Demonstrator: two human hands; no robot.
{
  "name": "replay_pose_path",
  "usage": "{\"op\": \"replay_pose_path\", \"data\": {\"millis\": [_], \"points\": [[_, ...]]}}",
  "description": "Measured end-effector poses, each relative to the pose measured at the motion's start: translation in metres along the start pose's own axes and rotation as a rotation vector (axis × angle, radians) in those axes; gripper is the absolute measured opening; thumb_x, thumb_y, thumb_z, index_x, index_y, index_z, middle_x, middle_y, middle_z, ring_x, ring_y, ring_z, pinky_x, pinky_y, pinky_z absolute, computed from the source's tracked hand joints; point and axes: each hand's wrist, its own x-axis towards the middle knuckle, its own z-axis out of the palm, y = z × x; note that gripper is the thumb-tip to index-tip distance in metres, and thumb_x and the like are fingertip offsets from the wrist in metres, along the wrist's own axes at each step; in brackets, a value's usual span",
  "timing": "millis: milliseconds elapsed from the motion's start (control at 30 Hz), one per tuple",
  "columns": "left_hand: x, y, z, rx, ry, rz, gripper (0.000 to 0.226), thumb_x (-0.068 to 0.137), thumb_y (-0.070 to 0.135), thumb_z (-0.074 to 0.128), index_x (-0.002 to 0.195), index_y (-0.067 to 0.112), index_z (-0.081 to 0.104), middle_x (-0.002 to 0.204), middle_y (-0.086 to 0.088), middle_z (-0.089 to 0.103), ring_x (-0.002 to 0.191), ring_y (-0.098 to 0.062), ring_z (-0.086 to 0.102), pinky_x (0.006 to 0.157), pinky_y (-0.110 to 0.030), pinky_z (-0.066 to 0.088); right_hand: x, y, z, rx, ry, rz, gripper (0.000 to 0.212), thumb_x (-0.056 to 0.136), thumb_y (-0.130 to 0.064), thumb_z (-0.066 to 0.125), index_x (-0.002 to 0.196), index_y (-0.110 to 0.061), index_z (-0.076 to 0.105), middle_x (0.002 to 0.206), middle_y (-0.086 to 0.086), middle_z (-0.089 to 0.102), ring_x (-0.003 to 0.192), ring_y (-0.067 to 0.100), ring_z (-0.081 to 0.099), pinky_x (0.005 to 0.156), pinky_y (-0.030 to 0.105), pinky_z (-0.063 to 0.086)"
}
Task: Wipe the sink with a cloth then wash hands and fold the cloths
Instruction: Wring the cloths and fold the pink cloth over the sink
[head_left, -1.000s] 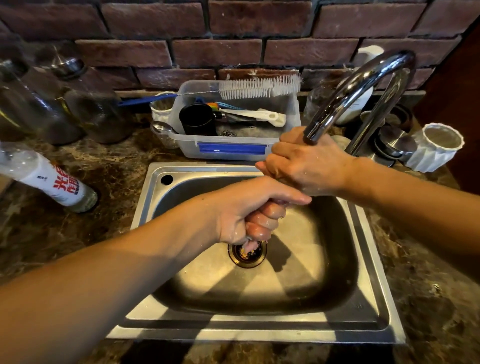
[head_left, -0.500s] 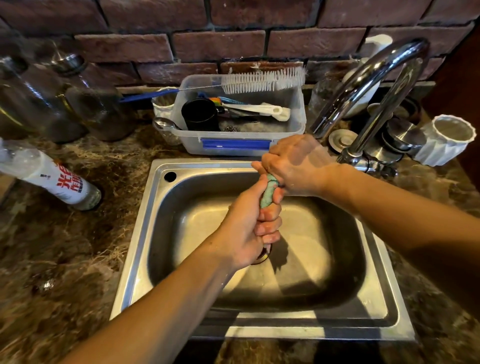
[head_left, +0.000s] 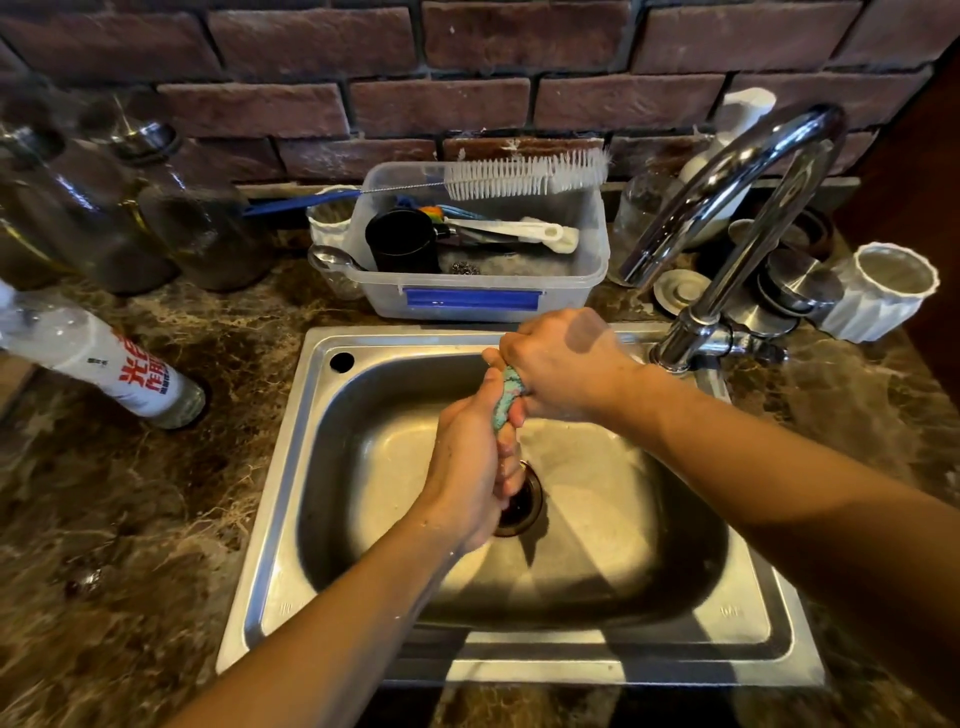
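Head cam, looking down into the sink (head_left: 291, 467). Both hands are clamped on the cloth (head_left: 506, 397), a teal rolled-up twist held over the basin near its back edge. The left hand (head_left: 467, 467) grips the lower end, the right hand (head_left: 563, 364) grips the upper end, and only a short bit of cloth shows between the two fists. The left hand covers part of the drain (head_left: 527, 512), and both forearms cross the front half of the basin, so a good chunk of the bottom is hidden.

Around it: the tap (head_left: 727, 171) stands at the sink's back right corner, and its spout arches over above the right hand. Right behind the sink's back edge sits a clear tub (head_left: 483, 299) with a black cup (head_left: 402, 239) and some utensils in it, and a white brush (head_left: 524, 174) lies across its top. On the counter (head_left: 130, 519) to the left a bottle (head_left: 119, 369) with red lettering lies on its side, with dark glass jars (head_left: 104, 218) against the brick wall behind it. On the far right, beside the tap, stands a white ribbed cup (head_left: 883, 291).
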Motion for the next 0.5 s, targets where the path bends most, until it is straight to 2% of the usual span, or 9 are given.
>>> {"op": "replay_pose_path", "data": {"millis": [100,167,200,233,300,333,367,433,500], "points": [[0.005,0.008,-0.029,0.066,-0.025,0.03,0.031,0.101,0.035,0.05,0.104,0.008,0.066,0.073,-0.004,0.054,0.065,-0.012,0.053,0.062,-0.027,0.04,0.0,-0.006,0.003,0.162,-0.271,0.325,0.034,0.088,-0.048,0.062,0.103,-0.018,0.065,0.096,0.007,0.064,0.085,0.027,0.058,0.071,0.033,0.05],[0.009,0.008,-0.053,-0.032,-0.001,-0.047,0.036,0.097,0.037,0.055,0.12,0.013,0.066,0.103,-0.009,0.069,0.097,-0.019,0.065,0.086,-0.035,0.048,-0.006,-0.009,0.01,0.566,-0.353,0.592,0.034,0.085,-0.042,0.068,0.105,-0.016,0.062,0.105,0.009,0.066,0.087,0.023,0.056,0.071,0.031,0.047],[0.012,0.003,-0.066,0.041,0.04,-0.068,0.037,0.097,0.04,0.055,0.124,0.017,0.065,0.115,-0.009,0.069,0.107,-0.022,0.064,0.093,-0.039,0.047,-0.011,-0.013,0.015,0.709,-0.391,0.698,0.04,0.084,-0.043,0.07,0.11,-0.013,0.062,0.105,0.007,0.066,0.086,0.022,0.058,0.069,0.031,0.047],[0.015,-0.002,-0.077,0.303,0.086,-0.061,0.037,0.098,0.042,0.055,0.126,0.02,0.063,0.121,-0.01,0.067,0.109,-0.024,0.063,0.095,-0.041,0.047,-0.017,-0.017,0.02,0.735,-0.456,0.745,0.044,0.085,-0.044,0.07,0.115,-0.013,0.061,0.104,0.006,0.065,0.085,0.022,0.059,0.068,0.032,0.047],[0.019,-0.019,-0.096,1.03,0.121,0.002,0.034,0.096,0.039,0.061,0.127,0.023,0.062,0.125,-0.01,0.066,0.107,-0.025,0.063,0.093,-0.034,0.048,-0.031,-0.03,0.027,0.586,-0.589,0.772,0.045,0.088,-0.04,0.067,0.121,-0.01,0.062,0.109,0.007,0.066,0.089,0.024,0.06,0.069,0.032,0.048],[0.019,-0.025,-0.1,1.232,0.107,0.012,0.033,0.095,0.035,0.062,0.126,0.023,0.063,0.127,-0.009,0.065,0.11,-0.026,0.063,0.093,-0.032,0.048,-0.037,-0.037,0.03,0.575,-0.611,0.785,0.045,0.089,-0.04,0.067,0.122,-0.009,0.063,0.112,0.008,0.067,0.093,0.025,0.062,0.068,0.031,0.05],[0.017,-0.028,-0.1,1.311,0.089,0.011,0.032,0.096,0.034,0.06,0.125,0.022,0.065,0.128,-0.008,0.066,0.113,-0.027,0.062,0.093,-0.032,0.048,-0.041,-0.044,0.029,0.631,-0.627,0.813,0.047,0.089,-0.042,0.068,0.121,-0.009,0.064,0.114,0.009,0.067,0.096,0.026,0.064,0.066,0.031,0.05],[0.009,-0.028,-0.093,1.269,0.073,0.053,0.029,0.099,0.038,0.055,0.116,0.021,0.07,0.121,-0.006,0.07,0.112,-0.025,0.063,0.093,-0.032,0.047,-0.043,-0.057,0.024,0.69,-0.583,0.83,0.052,0.089,-0.048,0.068,0.124,-0.01,0.064,0.118,0.009,0.067,0.103,0.027,0.064,0.07,0.029,0.048],[-0.005,-0.017,-0.078,0.907,0.07,0.011,0.04,0.1,0.048,0.05,0.099,0.018,0.076,0.107,-0.004,0.076,0.1,-0.022,0.066,0.086,-0.034,0.049,-0.045,-0.068,0.01,0.762,-0.518,0.844,0.047,0.087,-0.049,0.07,0.119,-0.013,0.067,0.112,0.007,0.068,0.098,0.025,0.064,0.068,0.029,0.045]]}}
